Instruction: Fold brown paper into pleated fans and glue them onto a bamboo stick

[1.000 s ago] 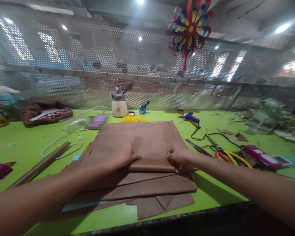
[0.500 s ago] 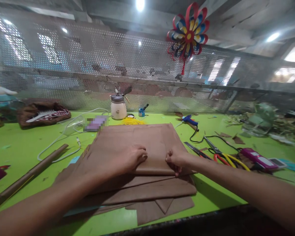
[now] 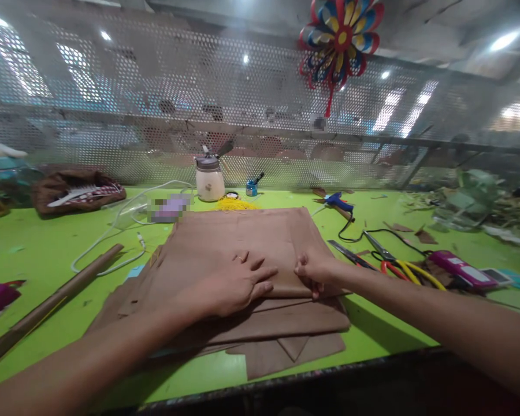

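Observation:
A stack of folded brown paper sheets (image 3: 225, 231) lies on the green table before me, its layers uneven along the near side. My left hand (image 3: 238, 283) rests palm down on the top sheet, fingers stretched out and a ring on one of them. At the right part of the top fold, my right hand (image 3: 316, 274) is closed with curled fingers on the paper's near edge. Its fingertips are partly hidden. Below the stack, a loose brown paper piece (image 3: 264, 364) with a triangular flap reaches toward the table's front edge.
Right of the stack lie scissors with yellow handles (image 3: 409, 273), a dark blade (image 3: 344, 252), a blue glue gun (image 3: 338, 201) and a purple device (image 3: 459, 268). A brown paper roll (image 3: 56, 297) and white cable (image 3: 99, 245) are left. A jar (image 3: 210, 184) and yellow strands (image 3: 236, 204) stand behind.
My left hand has gone from curled fingers to lying flat with fingers spread, slightly nearer me. My right hand keeps its hold at the fold. The camera view has tilted down slightly.

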Tool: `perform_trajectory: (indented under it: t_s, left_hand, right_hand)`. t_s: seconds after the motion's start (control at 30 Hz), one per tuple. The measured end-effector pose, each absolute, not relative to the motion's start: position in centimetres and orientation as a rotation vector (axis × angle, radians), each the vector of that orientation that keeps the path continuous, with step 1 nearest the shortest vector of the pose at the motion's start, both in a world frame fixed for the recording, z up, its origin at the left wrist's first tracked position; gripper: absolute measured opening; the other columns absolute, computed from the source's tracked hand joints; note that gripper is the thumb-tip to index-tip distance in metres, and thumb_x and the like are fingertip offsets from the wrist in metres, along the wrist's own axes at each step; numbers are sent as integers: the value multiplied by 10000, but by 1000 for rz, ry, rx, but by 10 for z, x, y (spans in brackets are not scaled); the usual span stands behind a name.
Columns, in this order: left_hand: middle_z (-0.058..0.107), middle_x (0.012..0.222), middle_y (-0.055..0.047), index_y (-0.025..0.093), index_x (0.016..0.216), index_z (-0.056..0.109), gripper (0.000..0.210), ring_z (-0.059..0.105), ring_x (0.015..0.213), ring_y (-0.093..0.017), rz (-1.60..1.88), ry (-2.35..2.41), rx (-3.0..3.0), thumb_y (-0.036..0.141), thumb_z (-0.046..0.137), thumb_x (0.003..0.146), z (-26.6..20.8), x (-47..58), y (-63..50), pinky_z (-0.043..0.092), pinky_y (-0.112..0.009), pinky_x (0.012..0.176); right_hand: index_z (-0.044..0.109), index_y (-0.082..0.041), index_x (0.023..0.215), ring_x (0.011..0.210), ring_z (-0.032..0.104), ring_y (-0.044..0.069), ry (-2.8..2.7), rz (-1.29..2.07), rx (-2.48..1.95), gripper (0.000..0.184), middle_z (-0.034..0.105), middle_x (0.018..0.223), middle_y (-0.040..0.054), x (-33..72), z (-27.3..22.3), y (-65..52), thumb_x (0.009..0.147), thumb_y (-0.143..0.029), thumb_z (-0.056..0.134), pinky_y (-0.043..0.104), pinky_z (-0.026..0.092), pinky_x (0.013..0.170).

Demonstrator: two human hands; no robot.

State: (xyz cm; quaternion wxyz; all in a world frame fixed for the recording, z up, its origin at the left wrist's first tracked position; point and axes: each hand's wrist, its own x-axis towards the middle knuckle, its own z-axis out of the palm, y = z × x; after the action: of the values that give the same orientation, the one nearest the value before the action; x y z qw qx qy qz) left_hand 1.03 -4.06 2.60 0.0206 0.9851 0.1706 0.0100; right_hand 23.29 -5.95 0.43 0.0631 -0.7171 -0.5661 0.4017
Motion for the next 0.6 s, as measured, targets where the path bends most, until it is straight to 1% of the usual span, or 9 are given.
perform_trajectory:
  t_s: [0.1, 0.17, 0.27, 0.37, 0.47, 0.6]
  left_hand:
    - [410, 1363, -44, 278, 1334, 356, 468, 328, 1234, -255, -14, 562, 3082, 383, 139, 933, 23, 14, -42, 163, -448, 1009]
    - [407, 1361, -72, 268, 1338, 356, 490, 332, 1228, -278, -25, 603, 3088, 406, 130, 926, 22, 15, -42, 173, -471, 997]
    - [404, 1354, -109, 272, 1330, 377, 514, 336, 1226, -312, 12, 734, 3060, 452, 137, 911, 18, 15, -44, 200, -493, 980]
    - [401, 1358, -93, 286, 1320, 390, 507, 326, 1241, -299, 85, 795, 3027, 474, 172, 902, 13, 14, -47, 196, -480, 995]
    - [409, 1356, -78, 282, 1321, 387, 498, 314, 1258, -276, 149, 790, 3019, 469, 192, 903, 8, 14, -49, 171, -466, 1019]
    - [399, 1361, -88, 280, 1331, 374, 502, 296, 1270, -301, 166, 814, 3032, 469, 189, 904, 5, 13, -50, 157, -482, 1023]
  right_hand:
    - [537, -140, 643, 363, 573, 127, -1711, 1203, -2180, 218, 505, 361, -15, 234, 4, -59, 828, -208, 443, 157, 359, 335]
    - [542, -140, 665, 366, 574, 125, -1712, 1198, -2182, 197, 513, 371, -16, 233, 6, -60, 826, -208, 450, 155, 357, 335]
    - [541, -141, 643, 359, 564, 121, -1717, 1204, -2176, 205, 520, 374, -12, 231, 10, -62, 819, -208, 458, 156, 363, 332]
    - [529, -143, 592, 354, 557, 116, -1720, 1201, -2178, 237, 511, 354, -5, 230, 12, -64, 809, -207, 459, 151, 371, 334]
    - [532, -142, 587, 350, 555, 115, -1716, 1175, -2191, 235, 505, 341, -1, 228, 13, -65, 801, -210, 461, 149, 367, 338]
    - [543, -148, 610, 347, 545, 121, -1727, 1141, -2202, 214, 514, 349, 4, 229, 13, -66, 789, -238, 466, 166, 361, 350]
